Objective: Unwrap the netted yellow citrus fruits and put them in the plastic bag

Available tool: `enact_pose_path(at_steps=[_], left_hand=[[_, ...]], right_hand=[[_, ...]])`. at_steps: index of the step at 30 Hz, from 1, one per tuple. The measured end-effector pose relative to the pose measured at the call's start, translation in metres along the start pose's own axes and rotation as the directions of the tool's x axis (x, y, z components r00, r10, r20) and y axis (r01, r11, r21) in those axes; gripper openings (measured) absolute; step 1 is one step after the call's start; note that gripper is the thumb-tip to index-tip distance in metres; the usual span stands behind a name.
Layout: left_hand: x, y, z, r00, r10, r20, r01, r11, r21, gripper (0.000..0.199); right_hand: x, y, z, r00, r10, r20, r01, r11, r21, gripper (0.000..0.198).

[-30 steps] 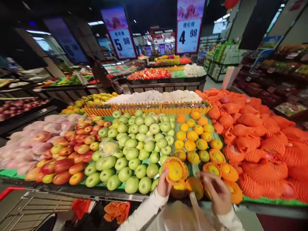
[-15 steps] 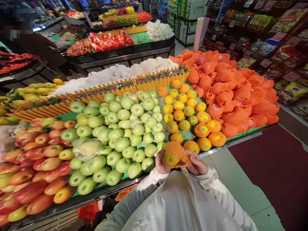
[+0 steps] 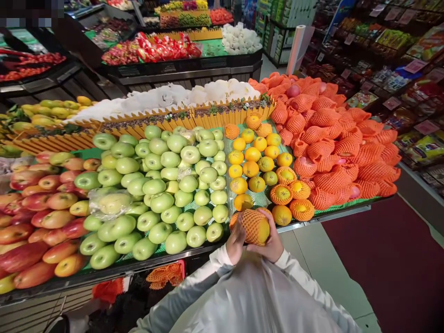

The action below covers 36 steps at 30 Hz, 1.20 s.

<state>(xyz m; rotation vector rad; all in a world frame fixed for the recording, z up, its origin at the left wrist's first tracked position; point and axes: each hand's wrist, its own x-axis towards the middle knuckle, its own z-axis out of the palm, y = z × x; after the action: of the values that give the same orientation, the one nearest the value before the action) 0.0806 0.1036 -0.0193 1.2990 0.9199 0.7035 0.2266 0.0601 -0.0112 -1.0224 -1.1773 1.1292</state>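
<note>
An orange in an orange foam net [image 3: 255, 226] is between my two hands, just above the front edge of the display. My right hand [image 3: 273, 244] wraps round its right side, where bare peel shows. On the left side, my left hand [image 3: 236, 241] is closed against the foam net, its fingers a little blurred. Behind them lie loose oranges [image 3: 251, 168] on green matting, several of the nearer ones in foam nets [image 3: 302, 210]. To their left is a heap of green apples [image 3: 161, 202].
Red-yellow apples [image 3: 57, 219] fill the left of the stand. Fruit in red-orange nets [image 3: 343, 134] is piled at the right. A low yellow fence [image 3: 145, 125] runs behind, with white-wrapped produce [image 3: 166, 99] beyond. Empty foam nets [image 3: 165, 275] hang below the front edge.
The orange has turned in my hands, its bare peel now facing right. My right hand has moved from the net's edge to wrap round the fruit; my left hand has shifted onto the net.
</note>
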Motion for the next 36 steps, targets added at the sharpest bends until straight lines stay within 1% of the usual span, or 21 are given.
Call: enact_pose_path(at_steps=[2,4,6,8,9,11,12,14,17,19,20,22,25,27,29,30,31,33,34,35,36], left_hand=[[0.004,0.01,0.013,0.991,0.131,0.029,-0.134,0.97,0.201,0.079],[0.01,0.02,0.026,0.979,0.201,-0.04,-0.181,0.939,0.291,0.063],[0.018,0.026,0.038,0.979,0.153,-0.136,-0.095,0.928,0.359,0.056],[0.024,0.027,0.045,0.978,0.033,-0.206,0.054,0.915,0.4,0.05],[0.026,0.025,0.048,0.973,-0.017,-0.23,0.111,0.908,0.403,0.048],[0.029,0.02,0.053,0.967,-0.07,-0.246,0.163,0.91,0.381,0.045],[0.029,0.017,0.055,0.966,-0.073,-0.247,0.163,0.916,0.367,0.044],[0.026,0.011,0.059,0.966,-0.063,-0.252,0.148,0.931,0.335,0.041],[0.015,0.003,0.066,0.95,-0.075,-0.302,0.146,0.965,0.219,0.038],[0.003,-0.004,0.068,0.911,-0.094,-0.401,0.166,0.975,0.148,0.037],[-0.004,-0.009,0.066,0.877,-0.097,-0.47,0.178,0.975,0.131,0.037],[-0.021,-0.02,0.06,0.785,-0.079,-0.614,0.203,0.97,0.135,0.035],[-0.054,-0.04,0.04,0.613,-0.028,-0.79,0.27,0.947,0.176,0.031],[-0.08,-0.057,0.019,0.46,-0.022,-0.887,0.357,0.92,0.162,0.029],[-0.107,-0.077,-0.007,0.243,-0.089,-0.966,0.503,0.863,0.047,0.029],[-0.119,-0.088,-0.021,0.141,-0.172,-0.975,0.601,0.797,-0.054,0.027],[-0.131,-0.1,-0.035,0.06,-0.217,-0.974,0.663,0.739,-0.124,0.026],[-0.149,-0.127,-0.065,-0.039,-0.29,-0.956,0.739,0.636,-0.223,0.024],[-0.156,-0.141,-0.08,-0.068,-0.335,-0.94,0.768,0.584,-0.264,0.025],[-0.16,-0.156,-0.095,-0.079,-0.378,-0.922,0.79,0.54,-0.29,0.026],[-0.163,-0.17,-0.11,-0.075,-0.412,-0.908,0.809,0.507,-0.297,0.029]], right_hand=[[0.006,0.0,-0.014,0.997,0.031,-0.073,-0.032,0.999,-0.022,0.088],[0.012,0.0,-0.033,0.995,0.075,-0.059,-0.078,0.996,-0.038,0.078],[0.018,0.0,-0.055,0.996,0.081,-0.021,-0.083,0.984,-0.16,0.071],[0.025,0.0,-0.078,0.996,0.084,0.042,-0.061,0.919,-0.39,0.068],[0.029,0.0,-0.088,0.995,0.074,0.069,-0.028,0.859,-0.511,0.067],[0.039,0.003,-0.106,0.991,0.02,0.132,0.078,0.716,-0.694,0.069],[0.045,0.005,-0.112,0.985,-0.013,0.17,0.137,0.654,-0.744,0.07],[0.058,0.011,-0.119,0.967,-0.048,0.25,0.231,0.575,-0.785,0.07],[0.079,0.021,-0.12,0.959,0.018,0.281,0.234,0.502,-0.832,0.066],[0.095,0.026,-0.118,0.966,0.061,0.249,0.2,0.43,-0.88,0.066],[0.104,0.027,-0.117,0.967,0.088,0.238,0.186,0.392,-0.901,0.068],[0.121,0.03,-0.115,0.951,0.189,0.245,0.175,0.324,-0.93,0.069],[0.143,0.033,-0.111,0.862,0.432,0.266,0.196,0.2,-0.96,0.069],[0.15,0.035,-0.108,0.825,0.502,0.258,0.224,0.129,-0.966,0.074],[0.15,0.037,-0.104,0.837,0.487,0.249,0.241,0.081,-0.967,0.076],[0.148,0.038,-0.103,0.854,0.464,0.237,0.234,0.064,-0.97,0.076],[0.145,0.039,-0.102,0.87,0.441,0.219,0.22,0.049,-0.974,0.075],[0.139,0.043,-0.1,0.894,0.411,0.177,0.183,0.024,-0.983,0.07],[0.136,0.046,-0.099,0.899,0.411,0.151,0.161,0.011,-0.987,0.069],[0.133,0.05,-0.098,0.904,0.405,0.136,0.146,0.008,-0.989,0.068],[0.13,0.055,-0.096,0.916,0.384,0.12,0.125,0.012,-0.992,0.068]])
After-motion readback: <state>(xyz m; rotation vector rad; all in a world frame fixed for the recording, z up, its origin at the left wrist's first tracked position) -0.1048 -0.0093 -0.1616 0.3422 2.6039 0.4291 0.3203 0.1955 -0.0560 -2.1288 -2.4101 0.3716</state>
